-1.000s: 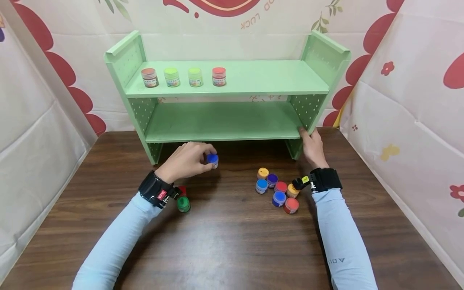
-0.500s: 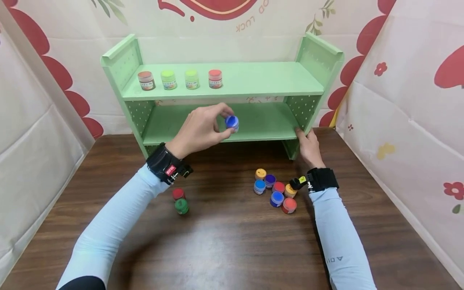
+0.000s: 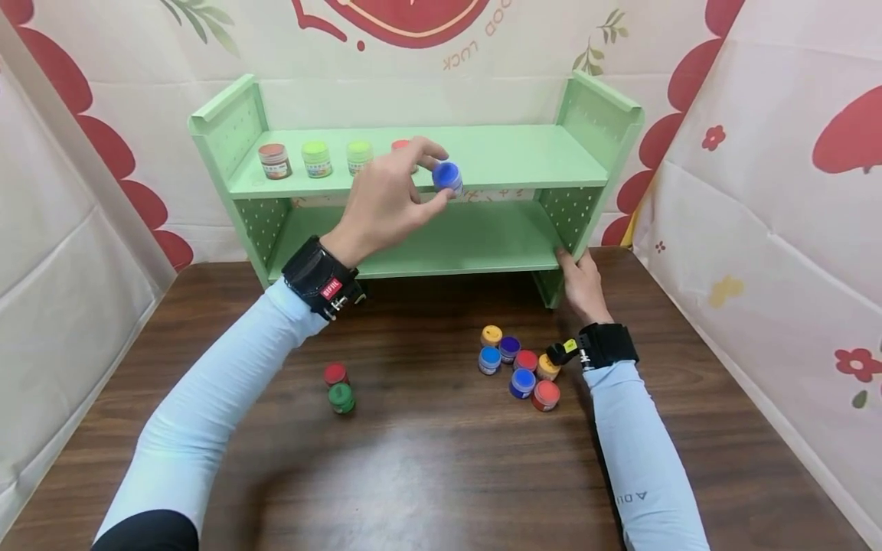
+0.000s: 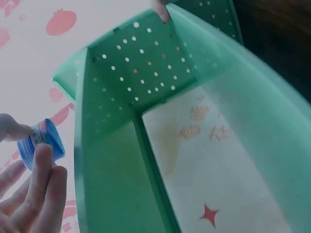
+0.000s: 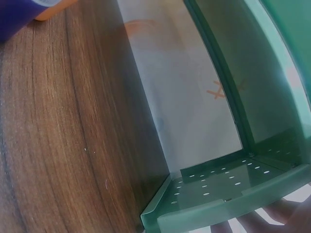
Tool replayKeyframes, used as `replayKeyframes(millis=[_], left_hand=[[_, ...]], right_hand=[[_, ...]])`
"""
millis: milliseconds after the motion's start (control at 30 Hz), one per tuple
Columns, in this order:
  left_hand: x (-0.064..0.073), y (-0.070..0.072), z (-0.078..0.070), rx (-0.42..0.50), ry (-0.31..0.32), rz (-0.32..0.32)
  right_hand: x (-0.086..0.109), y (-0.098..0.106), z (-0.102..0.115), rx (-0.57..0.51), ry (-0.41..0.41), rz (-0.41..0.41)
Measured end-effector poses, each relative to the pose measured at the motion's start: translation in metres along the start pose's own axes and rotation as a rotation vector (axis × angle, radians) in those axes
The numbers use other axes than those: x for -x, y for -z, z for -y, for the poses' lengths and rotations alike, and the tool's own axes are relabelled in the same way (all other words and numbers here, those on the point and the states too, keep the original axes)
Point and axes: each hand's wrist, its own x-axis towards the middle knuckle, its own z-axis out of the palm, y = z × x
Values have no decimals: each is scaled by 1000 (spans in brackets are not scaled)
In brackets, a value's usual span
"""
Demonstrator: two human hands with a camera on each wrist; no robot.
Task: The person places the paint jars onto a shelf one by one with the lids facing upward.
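Note:
My left hand (image 3: 386, 195) pinches a small blue-lidded paint jar (image 3: 448, 178) between thumb and fingers, in front of the upper board of a light green two-tier shelf (image 3: 510, 157). In the left wrist view the jar (image 4: 41, 143) is tilted, apart from the shelf edge. Along the upper board's left half stand a brown-lidded jar (image 3: 274, 162), two lime green jars (image 3: 316, 159) and a red-lidded jar (image 3: 400, 144), mostly hidden behind my left hand. My right hand (image 3: 584, 287) grips the lower part of the shelf's right side panel, its fingers showing outside the panel (image 5: 286, 213).
Several jars with yellow, purple, blue and red lids cluster on the brown table (image 3: 413, 474) near my right wrist, including a blue jar (image 3: 522, 383). Further left stand a red-lidded jar (image 3: 335, 373) and a green jar (image 3: 341, 398). Printed cloth (image 3: 772, 229) surrounds the table.
My left hand has lifted the blue-lidded jar from near the table, up and to the right, to the upper board's height. My right hand keeps its grip on the side panel.

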Motion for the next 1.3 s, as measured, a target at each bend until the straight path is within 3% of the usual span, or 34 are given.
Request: replayKeyframes(millis=[100, 267, 600, 1100, 1300], left_hand=[[-8, 2, 3, -53, 35, 2], [-17, 4, 7, -92, 97, 62], [-29, 5, 7, -184, 68, 155], [-40, -1, 8, -250, 93, 204], [-40, -2, 7, -252, 106, 190]], right_hand=[[0, 0, 0, -12, 0, -1], [0, 0, 1, -9, -2, -14], [2, 1, -2, -17, 0, -8], [-1, 0, 0, -7, 7, -8], [-1, 0, -1, -2, 12, -11]])
